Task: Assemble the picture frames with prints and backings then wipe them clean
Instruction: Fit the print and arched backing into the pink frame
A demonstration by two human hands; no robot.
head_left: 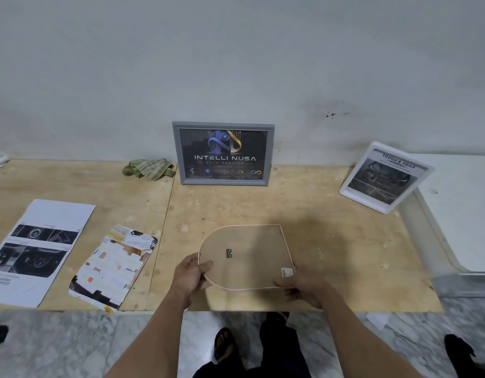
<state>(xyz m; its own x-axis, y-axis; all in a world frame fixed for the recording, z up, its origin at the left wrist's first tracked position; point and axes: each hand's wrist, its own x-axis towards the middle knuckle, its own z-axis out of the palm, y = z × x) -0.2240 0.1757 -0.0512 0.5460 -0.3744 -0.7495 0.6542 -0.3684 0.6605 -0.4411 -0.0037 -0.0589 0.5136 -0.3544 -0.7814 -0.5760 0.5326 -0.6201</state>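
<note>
The brown arch-shaped fibreboard frame backing (245, 257) lies between the hands, just over the plywood bench (331, 241), its long axis running side to side with the rounded end at the left hand (189, 276) and the square end at the right hand (304, 289). Each hand pinches its own edge. The arch-cut colour print (114, 266) lies left of the left hand, so I judge that hand nearer.

Dim, flat, greyish indoor light. A soft shadow falls on the table (331, 236) beyond the hands. Wide-angle bending curves the edges; the whole picture is slightly soft, the corners blurred.
</note>
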